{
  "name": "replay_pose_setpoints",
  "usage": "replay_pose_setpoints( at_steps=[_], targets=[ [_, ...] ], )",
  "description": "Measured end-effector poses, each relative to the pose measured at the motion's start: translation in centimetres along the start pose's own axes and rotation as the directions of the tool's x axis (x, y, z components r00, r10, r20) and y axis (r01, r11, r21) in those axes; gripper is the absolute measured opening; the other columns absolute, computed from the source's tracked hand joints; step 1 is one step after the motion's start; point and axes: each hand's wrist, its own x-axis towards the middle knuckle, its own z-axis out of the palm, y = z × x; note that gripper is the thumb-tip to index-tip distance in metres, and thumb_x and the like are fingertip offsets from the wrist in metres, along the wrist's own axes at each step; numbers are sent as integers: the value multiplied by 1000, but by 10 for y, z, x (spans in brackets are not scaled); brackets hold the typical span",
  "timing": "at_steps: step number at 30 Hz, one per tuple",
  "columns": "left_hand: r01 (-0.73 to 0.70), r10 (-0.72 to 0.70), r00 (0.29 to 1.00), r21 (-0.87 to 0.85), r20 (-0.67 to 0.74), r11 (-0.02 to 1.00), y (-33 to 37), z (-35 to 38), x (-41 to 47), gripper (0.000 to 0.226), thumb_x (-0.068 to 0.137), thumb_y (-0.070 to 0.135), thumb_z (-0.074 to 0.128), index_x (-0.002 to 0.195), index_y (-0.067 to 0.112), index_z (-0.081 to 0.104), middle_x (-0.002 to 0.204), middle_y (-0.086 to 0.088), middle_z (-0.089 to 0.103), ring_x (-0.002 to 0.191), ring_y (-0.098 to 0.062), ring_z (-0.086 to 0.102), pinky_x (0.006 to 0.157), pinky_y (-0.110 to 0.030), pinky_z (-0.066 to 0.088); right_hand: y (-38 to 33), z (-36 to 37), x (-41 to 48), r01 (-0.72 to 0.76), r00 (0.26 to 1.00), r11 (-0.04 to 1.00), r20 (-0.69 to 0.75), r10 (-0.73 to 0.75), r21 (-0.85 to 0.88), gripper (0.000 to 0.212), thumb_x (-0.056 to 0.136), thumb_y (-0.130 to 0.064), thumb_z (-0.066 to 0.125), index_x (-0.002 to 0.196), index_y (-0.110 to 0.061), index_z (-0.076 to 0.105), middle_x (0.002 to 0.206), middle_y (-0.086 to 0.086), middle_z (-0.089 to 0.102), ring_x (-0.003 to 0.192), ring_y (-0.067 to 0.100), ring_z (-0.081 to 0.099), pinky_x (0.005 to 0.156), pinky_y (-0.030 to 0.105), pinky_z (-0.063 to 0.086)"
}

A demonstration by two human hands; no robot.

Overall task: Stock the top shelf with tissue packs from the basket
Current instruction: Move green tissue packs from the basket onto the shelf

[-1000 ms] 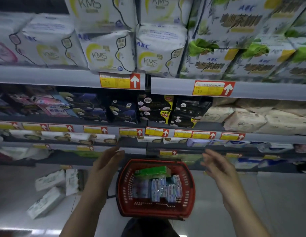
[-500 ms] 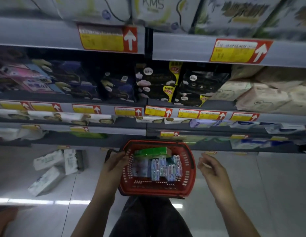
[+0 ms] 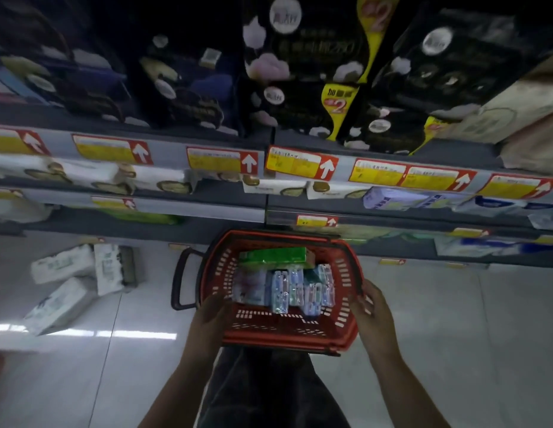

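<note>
A red plastic basket (image 3: 287, 335) stands on the floor in front of the shelves. It holds several small blue-and-white tissue packs (image 3: 287, 290) and a green pack (image 3: 273, 254) at its far end. My left hand (image 3: 212, 316) lies over the basket's left rim, fingers curled inward next to the packs. At the right rim my right hand (image 3: 372, 313) has its fingers hooked on the edge. The basket's black handle (image 3: 179, 279) hangs down on the left side. The top shelf is out of view.
Shelf edges with yellow and red price tags (image 3: 301, 162) run across just beyond the basket. Dark packages (image 3: 303, 72) fill the shelf above. Three white tissue bundles (image 3: 68, 285) lie on the tiled floor at left. My dark trouser legs (image 3: 269, 390) are below the basket.
My view has tilted down and closer to the basket. Both hands have dropped from in front of the shelves onto the basket's left and right rims.
</note>
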Motion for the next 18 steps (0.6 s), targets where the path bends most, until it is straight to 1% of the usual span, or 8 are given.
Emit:
replay_pose_setpoints(
  at_steps=[2,5,7,9,11,13,16,18],
  targets=[
    [17,-17,1000,-12,-21,1000,-15,-7,12,41,74,36,61,107,11,66,94,-7,75,86,-25,72,70,-31,55,21,8,9,-35,999,999,8,35,4,42,90,-10,62,130,-18,51,119,7,61,110,28,60,95,49,48],
    [9,-10,999,-31,-52,999,-38,-17,31,15,90,24,62,103,19,66,90,8,75,81,-7,71,70,-27,48,47,18,22,-54,995,997,84,59,-55,47,91,-9,61,134,-21,47,121,3,58,108,22,59,86,35,51],
    [6,-8,998,-28,-58,1000,-55,-22,45,9,93,22,58,100,22,65,85,16,74,78,2,69,71,-25,44,59,23,30,-19,987,983,153,48,-184,54,92,-12,60,141,-17,40,129,2,53,116,22,55,91,30,47],
    [19,-22,997,-41,-69,999,-72,-22,59,22,83,34,64,101,21,65,88,12,74,78,0,70,73,-28,45,67,27,44,42,981,953,195,18,-299,56,93,-14,58,144,-15,35,133,3,52,121,24,53,91,25,42],
    [47,-49,997,-26,-67,999,-90,-18,75,37,78,42,59,106,18,65,94,3,75,83,-10,72,74,-33,50,73,33,61,69,978,930,208,8,-361,55,94,-11,56,144,-14,34,131,6,55,115,23,56,84,20,42],
    [76,-75,995,12,-71,997,-113,-12,92,32,86,34,63,113,16,65,100,-4,75,89,-21,72,74,-36,54,82,43,81,62,981,915,193,18,-398,55,92,-9,58,143,-13,36,123,7,58,102,19,58,72,13,43],
    [86,-86,992,-4,-87,996,-145,-6,120,20,95,16,56,114,14,64,102,-11,73,91,-30,71,73,-36,56,100,61,116,81,982,895,191,5,-438,63,89,-12,64,145,-14,36,137,9,53,118,27,56,89,21,40],
    [117,-115,987,12,-110,993,-154,-5,138,16,96,13,55,107,17,65,97,-9,72,86,-28,71,71,-36,56,108,74,136,72,979,888,201,24,-454,70,88,-13,66,148,-16,30,144,10,46,120,27,54,86,21,38]
  ],
)
